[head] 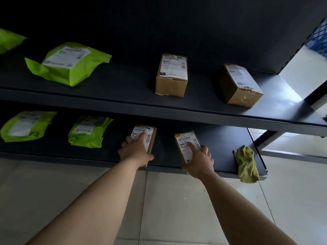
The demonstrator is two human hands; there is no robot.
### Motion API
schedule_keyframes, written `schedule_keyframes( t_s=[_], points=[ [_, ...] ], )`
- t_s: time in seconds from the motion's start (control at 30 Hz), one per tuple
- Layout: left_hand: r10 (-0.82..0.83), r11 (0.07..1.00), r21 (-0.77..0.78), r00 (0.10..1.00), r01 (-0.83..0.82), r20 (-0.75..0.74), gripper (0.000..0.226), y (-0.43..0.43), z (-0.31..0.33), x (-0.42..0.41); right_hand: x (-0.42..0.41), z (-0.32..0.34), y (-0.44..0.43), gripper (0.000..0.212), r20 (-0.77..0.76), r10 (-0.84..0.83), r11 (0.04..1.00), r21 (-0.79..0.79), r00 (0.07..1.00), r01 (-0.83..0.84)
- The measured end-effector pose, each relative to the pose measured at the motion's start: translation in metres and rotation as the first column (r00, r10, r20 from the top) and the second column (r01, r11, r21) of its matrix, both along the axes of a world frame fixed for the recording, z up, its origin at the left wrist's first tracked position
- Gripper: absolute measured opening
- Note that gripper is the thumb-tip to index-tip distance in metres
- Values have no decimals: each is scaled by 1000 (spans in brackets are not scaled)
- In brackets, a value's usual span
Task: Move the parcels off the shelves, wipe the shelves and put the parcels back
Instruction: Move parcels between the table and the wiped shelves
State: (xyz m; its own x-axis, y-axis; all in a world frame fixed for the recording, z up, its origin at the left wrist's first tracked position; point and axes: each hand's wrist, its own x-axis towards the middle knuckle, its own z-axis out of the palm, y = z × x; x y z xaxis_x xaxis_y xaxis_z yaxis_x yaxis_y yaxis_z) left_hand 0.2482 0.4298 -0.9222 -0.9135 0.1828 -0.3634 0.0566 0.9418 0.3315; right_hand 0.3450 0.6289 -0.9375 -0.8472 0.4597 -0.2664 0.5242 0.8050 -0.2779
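My left hand (135, 152) grips the left small box (152, 138) from above, forefinger laid along its white label, thumb and the other fingers curled down its sides. My right hand (200, 160) holds the right small box (184, 138) the same way, forefinger on the label and fingers wrapped round its edges. Both brown boxes sit at the front edge of the lower shelf (221, 144), near its middle and apart from each other. On the same shelf, towards its left end, lie two green mailer bags (26, 125) (89, 130), labels up. At the right front corner a crumpled green cloth (246, 163) hangs partly over the edge. The upper shelf (123, 85) carries a large green mailer bag (68, 62) on the left, with part of another (8, 39) at the far left, and two taped cardboard boxes (171, 75) (239, 84) towards the right, well apart.
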Motion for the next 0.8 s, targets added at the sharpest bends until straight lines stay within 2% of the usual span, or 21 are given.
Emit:
schedule_keyframes(
  t_s=[0.27, 0.53, 0.63, 0.8],
  points=[
    [8, 998, 57, 1000, -6, -24, 85, 33, -35, -17, -17, -28, 27, 90, -24, -110, 993, -42, 994, 109],
    [-19, 994, 102, 997, 27, -73, 76, 57, -65, -17, -34, -48, 45, 75, -80, -218, 974, -80, 973, 211],
    [-53, 992, 109, 996, 61, -78, 80, 60, -74, -22, -38, -57, 50, 72, -113, -239, 970, -81, 965, 231],
    [-98, 988, 117, 994, 102, -41, 96, 59, -79, -29, -40, -67, 54, 82, -109, -191, 981, -49, 976, 186]
  ],
)
